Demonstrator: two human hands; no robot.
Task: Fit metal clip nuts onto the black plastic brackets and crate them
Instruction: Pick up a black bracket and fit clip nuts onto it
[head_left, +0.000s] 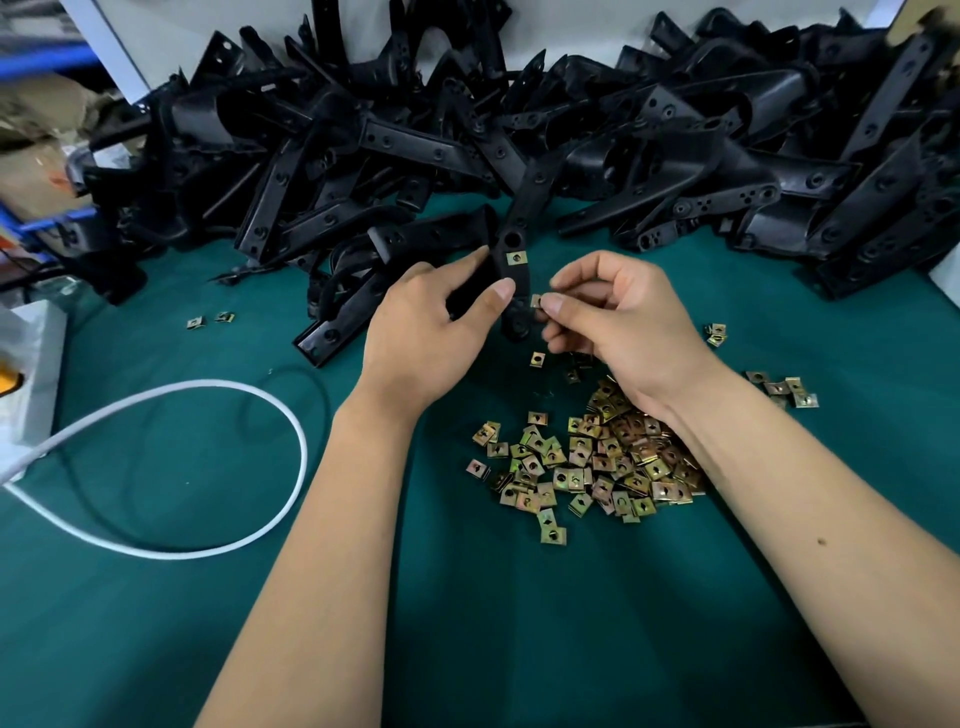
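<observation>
Green bench (156, 597) holds everything. Left hand (431, 322) grips a long black bracket (514, 260), pointing up and away. Right hand (618, 322) pinches a clip nut (536, 301) just right of the bracket's near end, beside its edge. One nut (515, 257) already sits higher up.

A black bracket (522, 228), long and flat with holes along it, stands tilted above the green table, its lower end toward the viewer. One brass-coloured clip nut (515, 257) already sits on its edge near a round hole. A second nut (536, 301) touches the bracket's right edge lower down. A heap of loose nuts (597, 457) lies on the table nearer the viewer, a few strays around it. Many more brackets (519, 119) are piled across the far side.
</observation>
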